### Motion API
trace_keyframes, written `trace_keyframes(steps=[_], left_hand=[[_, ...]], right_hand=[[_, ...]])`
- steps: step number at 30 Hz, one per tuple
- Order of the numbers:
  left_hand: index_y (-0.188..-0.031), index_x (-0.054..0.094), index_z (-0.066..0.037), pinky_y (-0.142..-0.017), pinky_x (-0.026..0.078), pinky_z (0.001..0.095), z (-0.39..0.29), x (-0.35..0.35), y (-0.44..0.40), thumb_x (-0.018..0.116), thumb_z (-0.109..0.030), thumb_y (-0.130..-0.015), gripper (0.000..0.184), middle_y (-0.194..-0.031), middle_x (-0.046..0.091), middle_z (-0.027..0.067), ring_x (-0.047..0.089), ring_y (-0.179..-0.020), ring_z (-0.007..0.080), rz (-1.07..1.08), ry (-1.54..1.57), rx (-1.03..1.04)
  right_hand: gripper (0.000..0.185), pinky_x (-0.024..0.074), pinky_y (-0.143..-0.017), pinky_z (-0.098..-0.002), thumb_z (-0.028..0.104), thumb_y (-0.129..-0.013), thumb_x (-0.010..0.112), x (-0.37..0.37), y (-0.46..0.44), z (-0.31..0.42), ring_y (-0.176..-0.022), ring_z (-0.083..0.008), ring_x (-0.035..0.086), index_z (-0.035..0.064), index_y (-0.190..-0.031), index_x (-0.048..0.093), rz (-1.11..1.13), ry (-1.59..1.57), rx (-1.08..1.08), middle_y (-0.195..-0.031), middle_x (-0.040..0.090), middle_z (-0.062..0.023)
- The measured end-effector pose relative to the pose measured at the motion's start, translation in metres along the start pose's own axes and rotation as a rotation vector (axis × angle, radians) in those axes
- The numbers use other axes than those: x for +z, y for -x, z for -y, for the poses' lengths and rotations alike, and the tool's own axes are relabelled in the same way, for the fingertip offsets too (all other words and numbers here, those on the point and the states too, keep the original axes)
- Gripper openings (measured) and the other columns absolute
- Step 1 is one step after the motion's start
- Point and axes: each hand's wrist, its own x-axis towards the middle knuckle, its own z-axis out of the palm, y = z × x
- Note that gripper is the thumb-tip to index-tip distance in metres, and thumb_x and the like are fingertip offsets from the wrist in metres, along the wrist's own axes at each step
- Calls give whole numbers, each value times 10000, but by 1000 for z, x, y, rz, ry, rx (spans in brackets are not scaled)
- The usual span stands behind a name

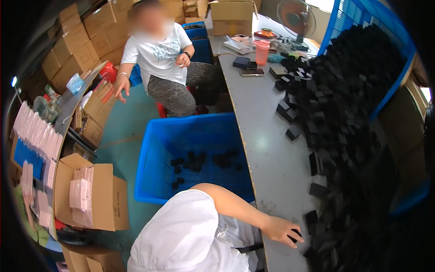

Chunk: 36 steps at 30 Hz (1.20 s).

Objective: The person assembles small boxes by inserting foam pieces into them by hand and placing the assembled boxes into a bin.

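While a long grey-topped table fills the middle, a heap of small black box-shaped pieces spreads along its right side; blue rectangular plastic crate beside left edge. Left hand over tabletop, thumb and fingers clamped on one small black block, at fingertips, near heap. Right hand's grip: can't tell.

The small boxy pieces are black, the smooth tabletop grey. The deep plastic crate is bright blue, the seated person's trousers patterned (almost leopard-like) in greys.
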Motion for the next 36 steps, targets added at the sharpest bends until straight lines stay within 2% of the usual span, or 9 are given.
trace_keyframes(steps=[2,3,6,9,12,15,19,28,36], left_hand=[[-1296,593,-106,-992,473,475,-4,-9,0,537,-91,-907,394,-1458,488,141,451,-1254,428,-35,-122,40],[-1286,596,-88,-1014,461,481,-7,-15,0,538,-83,-897,394,-1452,493,146,447,-1264,441,-24,-108,27],[-1257,614,-55,-1065,435,489,-13,-34,-1,543,-81,-884,381,-1420,524,152,453,-1295,446,-18,-40,-18],[-1151,673,-25,-1049,462,461,-19,-36,8,643,-66,-844,311,-1303,608,162,520,-1248,414,-114,17,-123],[-1167,669,-28,-1051,460,452,-18,-44,16,708,-72,-804,368,-1315,599,157,522,-1250,392,-85,5,-133],[-1220,645,-44,-1057,452,446,-28,-51,11,777,-123,-749,495,-1362,562,140,506,-1265,374,-122,-6,-243],[-1350,551,-65,-1045,442,432,-31,-51,15,847,-195,-690,734,-1374,531,118,506,-1240,343,-222,50,-430],[-1421,473,-43,-1005,421,408,-27,-49,15,850,-150,-678,840,-1184,652,86,549,-1119,295,-184,95,-496],[-1463,427,-41,-1052,358,448,-21,-36,9,843,-195,-681,899,-1148,649,64,555,-1109,268,-134,48,-451]], right_hand=[[311,561,-856,-377,192,-948,663,30,-2,-15,-959,-293,692,-16,-1178,673,132,-420,114,-1117,708,-175],[360,567,-835,-384,226,-917,698,76,-2,-50,-928,-326,704,-40,-1159,674,-14,-310,-22,-1101,714,-201],[324,553,-801,-402,271,-919,652,-38,3,29,-958,-356,691,27,-1129,694,-20,-401,65,-1094,703,-187],[208,549,-724,-365,83,-845,674,-135,41,118,-810,-280,695,63,-1045,729,-25,-683,-39,-935,718,-120],[340,557,-727,-364,-68,-635,650,-181,98,174,-798,-294,669,18,-956,725,-106,-857,-600,-921,711,-119],[458,526,-786,-362,122,-639,732,-189,164,189,-1013,-298,632,39,-1089,720,82,-815,-896,-1121,672,-114],[702,432,-981,-438,184,-686,776,-223,181,192,-1241,-339,501,69,-1345,563,592,-771,-826,-1403,517,-144],[571,435,-954,-443,77,-705,793,-206,156,208,-1159,-329,537,90,-1248,615,696,-1049,-642,-1260,590,-112],[526,500,-924,-444,73,-675,820,-206,159,257,-1115,-347,569,140,-1183,699,684,-1225,-826,-1227,627,-123]])
